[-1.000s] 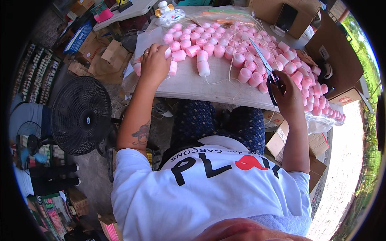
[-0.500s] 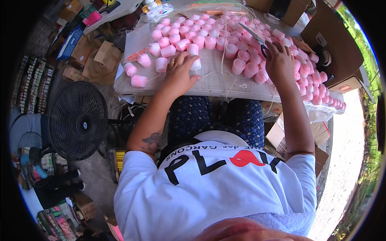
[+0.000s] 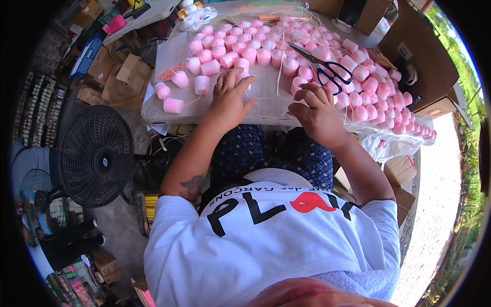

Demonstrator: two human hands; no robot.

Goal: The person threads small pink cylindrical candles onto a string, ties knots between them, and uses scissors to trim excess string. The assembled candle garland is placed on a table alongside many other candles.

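Note:
My left hand (image 3: 231, 100) rests over a pale pink cup-shaped piece, its fingers spread and curved and its thumb apart. Most of that piece is hidden under the fingers. Just beyond them stands another pink piece (image 3: 241, 64). My right hand (image 3: 321, 113) is near the table's front edge with its fingers curled together. A thin pale string (image 3: 265, 97) runs across the tabletop toward its fingertips, though the pinch itself is partly hidden. Dark-handled scissors (image 3: 335, 77) lie on the pink pieces beyond my right hand, blades pointing far left.
Many pink pieces (image 3: 263, 56) crowd the table (image 3: 197, 113), spreading to the right edge. Loose strings trail among them. An open cardboard box (image 3: 427, 61) stands at right. To the left are a black fan (image 3: 97, 156) and cardboard boxes (image 3: 134, 69).
My right hand has let go of the scissors, which now lie on the pink pieces. It has moved left and nearer to the string. My left hand stays near the same piece, fingers shifted.

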